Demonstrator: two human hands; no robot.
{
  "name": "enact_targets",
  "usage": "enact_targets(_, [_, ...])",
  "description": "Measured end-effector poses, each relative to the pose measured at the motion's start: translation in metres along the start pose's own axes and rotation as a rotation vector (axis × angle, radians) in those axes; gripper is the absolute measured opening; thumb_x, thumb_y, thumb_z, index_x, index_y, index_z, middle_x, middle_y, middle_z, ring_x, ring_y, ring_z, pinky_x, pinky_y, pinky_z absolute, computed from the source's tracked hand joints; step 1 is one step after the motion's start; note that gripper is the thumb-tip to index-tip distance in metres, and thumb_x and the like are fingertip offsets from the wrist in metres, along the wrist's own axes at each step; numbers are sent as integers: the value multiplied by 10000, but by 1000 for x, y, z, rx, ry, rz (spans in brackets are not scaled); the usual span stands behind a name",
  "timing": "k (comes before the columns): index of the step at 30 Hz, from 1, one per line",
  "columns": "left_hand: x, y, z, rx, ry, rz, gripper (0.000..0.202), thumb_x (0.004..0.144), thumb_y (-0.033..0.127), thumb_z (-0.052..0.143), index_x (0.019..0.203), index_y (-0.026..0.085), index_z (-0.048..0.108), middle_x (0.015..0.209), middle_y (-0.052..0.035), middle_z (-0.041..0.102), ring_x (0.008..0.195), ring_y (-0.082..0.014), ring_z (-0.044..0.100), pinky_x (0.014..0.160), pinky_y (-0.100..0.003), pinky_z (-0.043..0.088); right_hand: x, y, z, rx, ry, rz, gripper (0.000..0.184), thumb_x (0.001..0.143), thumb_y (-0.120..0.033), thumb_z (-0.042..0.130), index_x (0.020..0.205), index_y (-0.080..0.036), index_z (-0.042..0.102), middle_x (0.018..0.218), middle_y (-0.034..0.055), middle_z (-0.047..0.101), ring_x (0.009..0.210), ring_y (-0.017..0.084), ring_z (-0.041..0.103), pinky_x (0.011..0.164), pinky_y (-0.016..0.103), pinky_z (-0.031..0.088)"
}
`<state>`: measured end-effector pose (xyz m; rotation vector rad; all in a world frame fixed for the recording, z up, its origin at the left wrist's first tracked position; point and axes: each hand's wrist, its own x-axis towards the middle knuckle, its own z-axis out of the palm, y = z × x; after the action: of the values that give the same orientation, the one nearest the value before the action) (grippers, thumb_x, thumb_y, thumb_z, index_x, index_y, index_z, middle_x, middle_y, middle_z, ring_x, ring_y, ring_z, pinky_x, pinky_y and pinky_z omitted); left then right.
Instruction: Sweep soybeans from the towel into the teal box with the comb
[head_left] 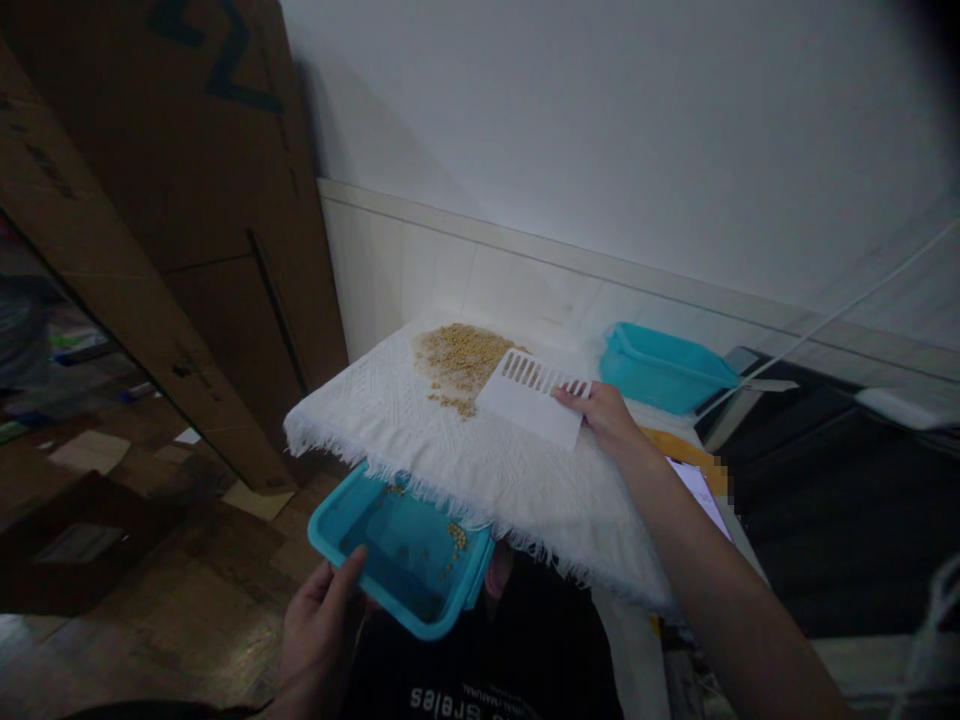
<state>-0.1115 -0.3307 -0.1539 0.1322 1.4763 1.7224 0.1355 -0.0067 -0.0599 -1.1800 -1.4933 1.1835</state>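
Observation:
My left hand [324, 610] grips the near left rim of a blue plastic basin [409, 545], thumb over the edge. The basin sits below the fringed front edge of a white tablecloth [375, 420], which hides its far side. Some small yellow beans [457, 540] lie inside it. Above the cloth, my right hand [600, 405] is closed on the slotted end of a white plastic scraper [529, 405]. The scraper's left side is beside a spread heap of yellow beans [465, 355], with a few strays in front of it.
A second blue basin [667, 365] stands at the table's back right. A phone [701, 490] lies near my right forearm. Tall cardboard boxes [225, 250] rise on the left, and a white wall [600, 130] bounds the back. A white cable [840, 305] crosses the right side.

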Motion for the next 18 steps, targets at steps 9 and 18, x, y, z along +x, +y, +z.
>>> enact_targets(9, [3, -5, -2, -8, 29, 8, 417, 624, 534, 862, 734, 175, 681, 530, 20, 602, 447, -133, 508, 438, -240, 400, 9, -15, 6, 12, 42, -79, 539, 514, -545, 900, 822, -135, 736, 823, 96, 772, 675, 219, 675, 597, 313, 496])
enact_targets(18, [-4, -3, 5, 16, 48, 30, 429, 604, 544, 863, 731, 185, 666, 518, 23, 602, 429, -146, 520, 411, -246, 398, -1, -17, 75, 0, -227, -177, 625, 538, -683, 836, 870, -167, 717, 887, 90, 772, 838, 270, 707, 725, 360, 542])
